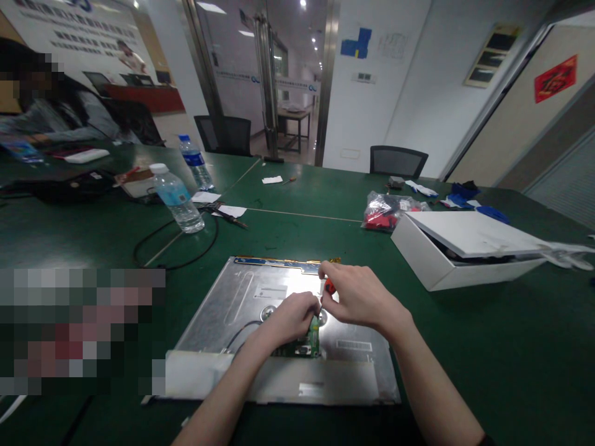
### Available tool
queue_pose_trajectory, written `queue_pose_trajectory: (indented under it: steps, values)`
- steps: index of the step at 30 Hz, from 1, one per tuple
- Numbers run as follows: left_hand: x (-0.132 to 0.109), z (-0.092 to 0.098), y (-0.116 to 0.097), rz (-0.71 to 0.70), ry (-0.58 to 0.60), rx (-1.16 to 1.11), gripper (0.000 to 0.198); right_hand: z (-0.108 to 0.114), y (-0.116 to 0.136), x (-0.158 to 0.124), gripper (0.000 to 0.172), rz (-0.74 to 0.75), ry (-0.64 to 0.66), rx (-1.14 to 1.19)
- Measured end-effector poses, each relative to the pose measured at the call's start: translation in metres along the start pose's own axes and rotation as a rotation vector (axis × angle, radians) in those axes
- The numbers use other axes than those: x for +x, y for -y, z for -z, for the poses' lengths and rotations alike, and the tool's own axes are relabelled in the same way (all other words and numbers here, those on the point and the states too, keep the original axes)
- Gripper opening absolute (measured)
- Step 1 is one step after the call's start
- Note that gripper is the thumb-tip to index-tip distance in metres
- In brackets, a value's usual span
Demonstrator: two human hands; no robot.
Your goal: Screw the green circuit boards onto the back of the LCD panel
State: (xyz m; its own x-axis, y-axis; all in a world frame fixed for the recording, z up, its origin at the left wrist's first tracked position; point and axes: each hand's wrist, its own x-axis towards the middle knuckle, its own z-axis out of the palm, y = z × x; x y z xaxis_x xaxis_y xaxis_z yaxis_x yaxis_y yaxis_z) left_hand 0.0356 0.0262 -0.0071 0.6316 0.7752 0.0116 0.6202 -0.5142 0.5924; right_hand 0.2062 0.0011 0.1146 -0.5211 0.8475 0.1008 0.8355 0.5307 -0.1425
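Note:
A metal-backed display panel (209, 328) lies flat on the green table in front of me. In my right hand (360, 297) is a small screwdriver (330, 285) with a red handle, held upright with its thin shaft pointing down. My left hand (292, 316) is closed beside the shaft, fingertips pinched over the top of a green circuit board (314, 339); whatever they grip is hidden. A dark cable (242, 328) runs to the board, which my left hand partly covers. Along the panel's far edge runs a blue strip board (274, 265).
Two water bottles, a near one (179, 201) and a farther one (196, 162), stand left beside a soldering iron (230, 217) with a looped cord. To the right are a white box (437, 269) and a plastic bag (385, 214). A person (88, 111) sits far left.

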Motion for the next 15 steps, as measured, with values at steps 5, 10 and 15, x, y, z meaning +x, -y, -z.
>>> queue_pose_trajectory:
  steps: [5, 10, 15]
  values:
    - [-0.0013, 0.0001, -0.0019, 0.014, -0.014, 0.01, 0.02, 0.0, -0.0009, 0.0018, 0.026, -0.022, 0.023, -0.028]
    - [-0.0003, -0.0003, -0.0017, 0.002, -0.001, 0.015, 0.021, 0.0009, 0.0004, 0.0026, 0.025, -0.029, 0.037, -0.065]
    - [-0.0004, 0.0005, -0.0011, -0.004, -0.004, 0.036, 0.019, 0.0023, 0.0009, -0.0011, 0.017, 0.044, -0.003, 0.025]
